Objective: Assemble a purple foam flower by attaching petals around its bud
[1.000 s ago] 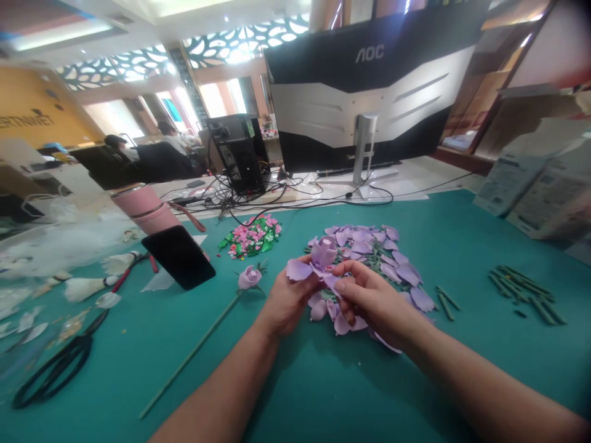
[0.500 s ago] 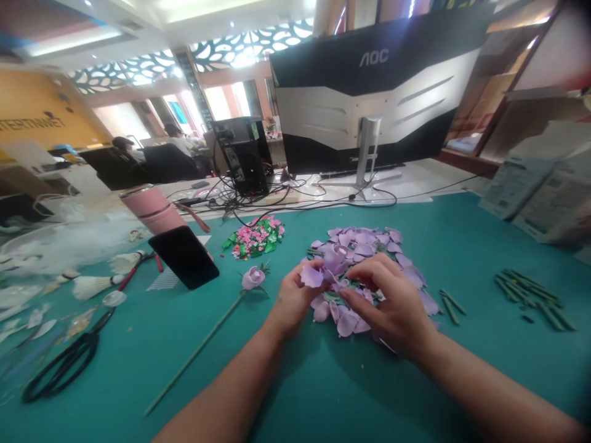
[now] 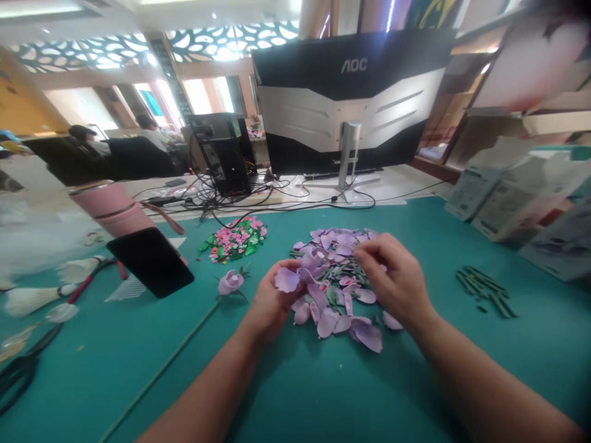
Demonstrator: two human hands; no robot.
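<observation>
Teal tabletop (image 3: pixel 341 394), purple petals (image 3: pixel 344 296), green sticks (image 3: pixel 484 285), black scissors (image 3: pixel 36 351)

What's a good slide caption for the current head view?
Lilac flower in the grip of the left hand, right hand near loose petals.

1. You are in what looks like a shared office, with your bench (image 3: pixel 341 394) given over to craft work.
2. Across from you, the back of a large monitor (image 3: pixel 318 101), a PC tower (image 3: pixel 226 160) and tangled cables (image 3: pixel 277 200) point to desk work.
3. Farther off, you can see two people (image 3: pixel 152 132) seated among dark chairs (image 3: pixel 141 158), in one open room.
4. Above them, you have a cut-out panel (image 3: pixel 235 42) under a white ceiling (image 3: pixel 115 19).
5. Your heaped flower parts (image 3: pixel 341 277) add the workshop touch.
</observation>
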